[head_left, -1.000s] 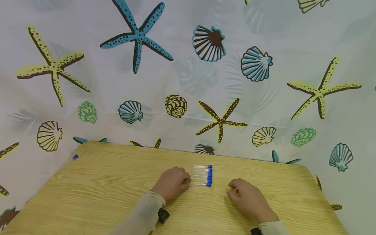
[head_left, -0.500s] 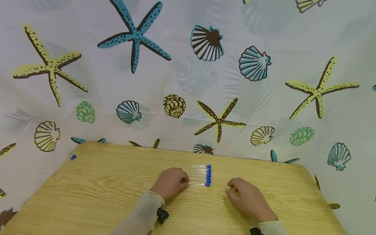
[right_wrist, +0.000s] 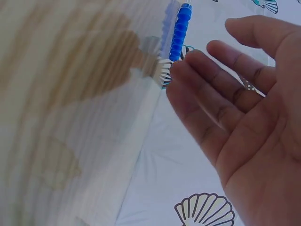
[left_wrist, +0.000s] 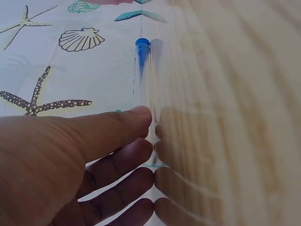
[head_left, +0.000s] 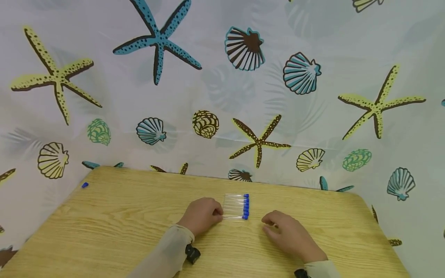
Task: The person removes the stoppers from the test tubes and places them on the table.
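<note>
Several clear test tubes with blue caps [head_left: 246, 207] lie side by side on the table, caps to the right. My left hand [head_left: 201, 217] rests at their closed left ends, its fingertips right at the nearest tube. In the left wrist view, the thumb of that left hand [left_wrist: 103, 155] overlaps a blue-capped tube [left_wrist: 142, 61], and its fingertips meet the tabletop. A short way right of the caps, my right hand [head_left: 288, 235] hovers low with loosely bent fingers and nothing in them. The right wrist view shows its spread fingers [right_wrist: 221, 89] beside the row of blue caps [right_wrist: 180, 33].
A small blue piece [head_left: 85, 185] lies alone near the table's far left corner. Behind the wooden table [head_left: 121, 200] hangs a white cloth [head_left: 194, 92] printed with shells and starfish. Black cameras [head_left: 192, 254] are strapped to both wrists.
My right hand has moved slightly left, toward the caps. My left hand and the row of tubes hold their place; the head view has shifted a little.
</note>
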`<state>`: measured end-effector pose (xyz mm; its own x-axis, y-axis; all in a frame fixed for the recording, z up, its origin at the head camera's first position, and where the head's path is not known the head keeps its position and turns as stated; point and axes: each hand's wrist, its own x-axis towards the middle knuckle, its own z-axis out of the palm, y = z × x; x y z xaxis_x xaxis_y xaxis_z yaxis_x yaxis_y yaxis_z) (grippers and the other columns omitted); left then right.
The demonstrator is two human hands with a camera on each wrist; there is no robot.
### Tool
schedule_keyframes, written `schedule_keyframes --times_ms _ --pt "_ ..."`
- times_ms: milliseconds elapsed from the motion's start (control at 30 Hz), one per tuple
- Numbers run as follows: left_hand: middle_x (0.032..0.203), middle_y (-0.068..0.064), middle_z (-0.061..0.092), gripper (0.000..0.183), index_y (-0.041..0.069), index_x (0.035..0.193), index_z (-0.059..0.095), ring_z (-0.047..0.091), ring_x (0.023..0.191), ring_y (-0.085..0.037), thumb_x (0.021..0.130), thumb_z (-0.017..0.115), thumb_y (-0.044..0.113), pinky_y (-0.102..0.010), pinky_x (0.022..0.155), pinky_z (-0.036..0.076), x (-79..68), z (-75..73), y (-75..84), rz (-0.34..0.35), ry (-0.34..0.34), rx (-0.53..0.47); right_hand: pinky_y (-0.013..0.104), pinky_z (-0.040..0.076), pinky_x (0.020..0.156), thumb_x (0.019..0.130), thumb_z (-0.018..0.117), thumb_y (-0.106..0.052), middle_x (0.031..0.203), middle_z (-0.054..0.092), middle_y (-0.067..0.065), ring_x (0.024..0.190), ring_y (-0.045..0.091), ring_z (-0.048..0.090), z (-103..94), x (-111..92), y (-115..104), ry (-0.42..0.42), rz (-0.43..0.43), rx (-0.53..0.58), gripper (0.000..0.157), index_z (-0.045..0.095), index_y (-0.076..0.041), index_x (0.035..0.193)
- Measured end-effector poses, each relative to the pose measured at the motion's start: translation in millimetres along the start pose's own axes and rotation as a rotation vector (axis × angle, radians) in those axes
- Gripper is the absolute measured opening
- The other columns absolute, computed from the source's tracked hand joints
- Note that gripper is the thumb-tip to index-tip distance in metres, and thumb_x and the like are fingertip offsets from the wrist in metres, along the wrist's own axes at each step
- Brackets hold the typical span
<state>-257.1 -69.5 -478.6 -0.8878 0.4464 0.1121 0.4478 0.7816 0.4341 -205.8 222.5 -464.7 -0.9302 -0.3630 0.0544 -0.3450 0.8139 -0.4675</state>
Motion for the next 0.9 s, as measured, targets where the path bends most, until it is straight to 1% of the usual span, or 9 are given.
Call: schedule_keyframes --times_ms 100,200,333,433,500,600,733,900 --pt "0.088 0.008 0.071 0.003 0.017 0.095 0.081 0.063 0.078 -0.008 0.093 0.08 0.019 -0.033 0.073 0.055 -0.8 -1.9 0.7 0.002 -0.006 -0.038 0.042 0.056 0.088 0.102 0.068 -0.023 0.112 0.07 -0.007 0.102 0.015 0.067 -0.9 0.4 -0.6 -0.017 -0.037 0.035 0.017 0.074 -0.017 0.117" --pt "0.087 0.009 0.071 0.004 0.017 0.095 0.081 0.063 0.077 -0.007 0.093 0.079 0.019 -0.032 0.072 0.055 -0.9 -1.7 -0.3 0.005 -0.014 -0.065 0.041 0.057 0.088 0.102 0.067 -0.023 0.112 0.07 -0.008 0.101 0.014 0.067 -0.8 0.4 -1.3 -0.021 -0.048 0.04 0.017 0.074 -0.017 0.117" --pt "0.086 0.011 0.069 0.004 0.018 0.093 0.081 0.061 0.075 -0.005 0.094 0.078 0.02 -0.031 0.071 0.054 0.8 0.4 -2.3 0.02 -0.018 -0.064 0.04 0.057 0.087 0.102 0.068 -0.023 0.111 0.069 -0.01 0.1 0.013 0.067 -0.1 -0.3 -0.6 -0.01 -0.05 0.033 0.017 0.074 -0.017 0.116" --pt "0.085 0.013 0.068 0.006 0.02 0.091 0.08 0.06 0.075 -0.003 0.095 0.076 0.018 -0.031 0.072 0.054 2.1 1.6 -2.6 0.046 -0.014 -0.052 0.039 0.057 0.087 0.102 0.068 -0.023 0.111 0.069 -0.009 0.101 0.013 0.067 0.1 -0.1 0.3 0.004 -0.046 0.031 0.017 0.074 -0.017 0.117" --pt "0.085 0.013 0.069 0.008 0.022 0.091 0.08 0.061 0.076 -0.003 0.094 0.075 0.017 -0.031 0.073 0.055 3.0 1.8 -1.8 0.065 -0.009 -0.043 0.04 0.057 0.087 0.102 0.069 -0.022 0.112 0.07 -0.008 0.101 0.014 0.067 -0.2 -0.1 0.0 0.011 -0.038 0.031 0.017 0.073 -0.017 0.118" --pt "0.085 0.014 0.069 0.008 0.022 0.091 0.081 0.061 0.077 -0.002 0.094 0.075 0.018 -0.03 0.074 0.055 4.8 0.7 0.9 0.08 -0.004 -0.015 0.039 0.057 0.086 0.101 0.069 -0.023 0.113 0.07 -0.007 0.101 0.014 0.068 -1.6 -0.2 -1.3 0.027 -0.027 0.025 0.019 0.073 -0.017 0.119" --pt "0.086 0.014 0.07 0.006 0.022 0.093 0.082 0.063 0.08 -0.004 0.094 0.077 0.021 -0.029 0.076 0.056 5.2 -5.5 7.9 0.092 -0.004 0.003 0.038 0.058 0.084 0.101 0.07 -0.023 0.114 0.07 -0.006 0.099 0.014 0.068 -4.9 -1.7 -4.0 0.054 -0.023 0.029 0.02 0.071 -0.017 0.12" --pt "0.086 0.016 0.069 0.005 0.023 0.095 0.082 0.064 0.082 -0.005 0.094 0.077 0.023 -0.028 0.076 0.056 1.9 -18.4 18.2 0.118 0.004 0.012 0.034 0.058 0.083 0.1 0.071 -0.023 0.113 0.07 -0.005 0.096 0.012 0.067 -9.1 -4.5 -7.5 0.079 -0.025 0.04 0.021 0.07 -0.016 0.12"
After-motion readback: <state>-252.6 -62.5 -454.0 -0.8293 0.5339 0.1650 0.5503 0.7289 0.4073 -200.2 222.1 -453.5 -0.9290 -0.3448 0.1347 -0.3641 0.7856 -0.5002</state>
